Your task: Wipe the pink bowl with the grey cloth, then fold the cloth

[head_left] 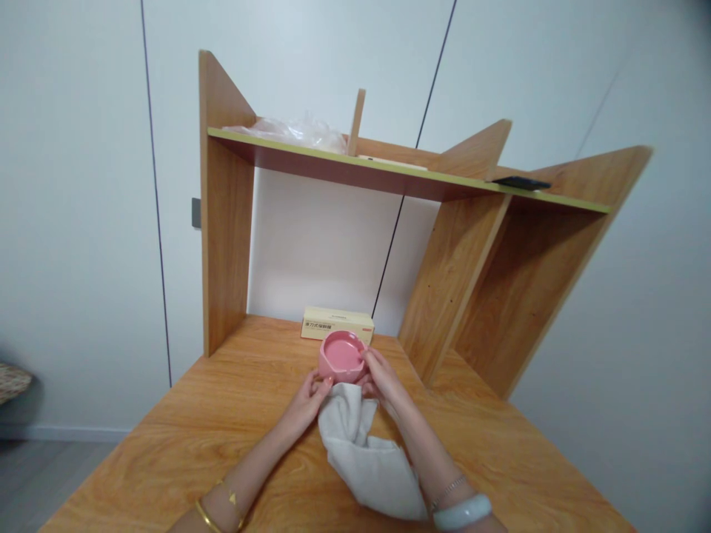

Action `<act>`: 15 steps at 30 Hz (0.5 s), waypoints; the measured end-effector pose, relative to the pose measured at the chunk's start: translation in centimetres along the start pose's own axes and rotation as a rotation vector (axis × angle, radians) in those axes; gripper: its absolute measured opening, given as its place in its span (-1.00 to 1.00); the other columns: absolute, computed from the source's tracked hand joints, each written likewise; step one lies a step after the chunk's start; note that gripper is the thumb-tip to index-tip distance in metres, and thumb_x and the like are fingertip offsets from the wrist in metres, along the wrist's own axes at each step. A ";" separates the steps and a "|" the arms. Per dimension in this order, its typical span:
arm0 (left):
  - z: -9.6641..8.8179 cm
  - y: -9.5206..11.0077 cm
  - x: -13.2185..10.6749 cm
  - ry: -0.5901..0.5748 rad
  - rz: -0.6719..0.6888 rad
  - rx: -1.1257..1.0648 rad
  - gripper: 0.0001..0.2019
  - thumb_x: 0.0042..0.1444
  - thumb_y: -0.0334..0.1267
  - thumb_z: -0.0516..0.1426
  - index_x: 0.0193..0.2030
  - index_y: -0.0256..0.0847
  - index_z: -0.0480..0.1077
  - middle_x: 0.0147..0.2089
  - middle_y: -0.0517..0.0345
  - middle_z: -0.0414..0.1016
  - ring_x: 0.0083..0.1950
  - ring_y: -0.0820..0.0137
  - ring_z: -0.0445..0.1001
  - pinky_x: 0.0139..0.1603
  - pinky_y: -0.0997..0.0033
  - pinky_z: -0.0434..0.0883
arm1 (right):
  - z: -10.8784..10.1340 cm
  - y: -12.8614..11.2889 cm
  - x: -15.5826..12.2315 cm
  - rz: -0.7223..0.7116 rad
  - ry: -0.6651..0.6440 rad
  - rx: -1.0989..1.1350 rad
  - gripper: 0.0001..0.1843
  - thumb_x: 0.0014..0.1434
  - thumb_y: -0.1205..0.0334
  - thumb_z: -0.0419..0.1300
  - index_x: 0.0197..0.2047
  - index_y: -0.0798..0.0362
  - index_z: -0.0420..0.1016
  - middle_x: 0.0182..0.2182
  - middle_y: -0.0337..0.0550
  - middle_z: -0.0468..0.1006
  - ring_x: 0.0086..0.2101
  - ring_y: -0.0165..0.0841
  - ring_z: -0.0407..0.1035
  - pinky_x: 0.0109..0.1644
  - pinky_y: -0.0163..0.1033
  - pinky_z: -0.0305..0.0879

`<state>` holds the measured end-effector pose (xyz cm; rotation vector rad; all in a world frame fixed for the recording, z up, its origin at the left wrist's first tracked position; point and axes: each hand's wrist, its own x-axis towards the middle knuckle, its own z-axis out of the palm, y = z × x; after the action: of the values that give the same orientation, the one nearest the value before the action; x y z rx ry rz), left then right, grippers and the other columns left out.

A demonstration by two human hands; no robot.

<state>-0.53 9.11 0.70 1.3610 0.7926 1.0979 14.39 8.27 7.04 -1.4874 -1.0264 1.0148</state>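
A pink ashtray (343,352), round inside with small notches in its rim, is tilted toward me above the desk. My left hand (311,392) is closed on its lower left side, with the thumb in front. My right hand (378,374) pinches the rim on the right, fingers curled beneath. A light grey cloth (369,463) spreads below the ashtray between my forearms, its upper end bunched against the ashtray's underside near both hands. Whether my right fingers also grip the cloth is hidden.
Behind the ashtray, a cream-yellow box (337,323) with printed lettering stands on the wooden desk (249,414). A wooden shelf unit (227,237) rises around it with upright panels. Its upper shelf carries a clear plastic bag (300,135) and a flat black object (521,183).
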 end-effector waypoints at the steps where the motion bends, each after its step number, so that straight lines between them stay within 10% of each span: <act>1: 0.0 -0.2 -0.1 -0.024 0.036 0.039 -0.51 -0.06 0.05 0.10 -0.09 -0.29 0.26 -0.32 0.09 0.48 -0.32 0.39 0.44 -0.35 0.48 0.32 | -0.8 -0.1 0.2 0.007 0.022 0.003 -0.68 0.11 0.12 -0.06 -0.07 0.04 0.19 -0.68 -0.34 0.37 -0.72 -0.46 0.32 -0.71 -0.45 0.15; 10: -0.2 0.0 -0.5 -0.080 0.046 0.356 -0.83 -0.08 -0.41 0.01 -0.32 -0.29 0.36 -0.36 0.15 0.47 -0.31 0.36 0.41 -0.30 0.46 0.32 | -8.6 2.6 1.8 0.139 0.269 -0.085 -0.55 0.18 0.05 -0.15 0.01 0.21 0.14 -0.73 -0.21 0.40 -0.76 -0.41 0.31 -0.76 -0.45 0.12; 15: 0.2 0.6 -1.0 -0.001 0.093 0.437 -0.89 -0.01 -0.33 0.00 -0.36 -0.23 0.32 -0.38 0.16 0.45 -0.27 0.35 0.40 -0.28 0.47 0.29 | -9.9 4.5 2.2 0.169 0.263 -0.191 -0.50 0.19 0.02 -0.24 -0.06 0.26 0.23 -0.83 -0.23 0.31 -0.80 -0.38 0.27 -0.78 -0.42 0.07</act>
<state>-0.79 8.03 1.19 1.7763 1.0169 1.0307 24.89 7.15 3.62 -1.8352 -0.8369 0.8262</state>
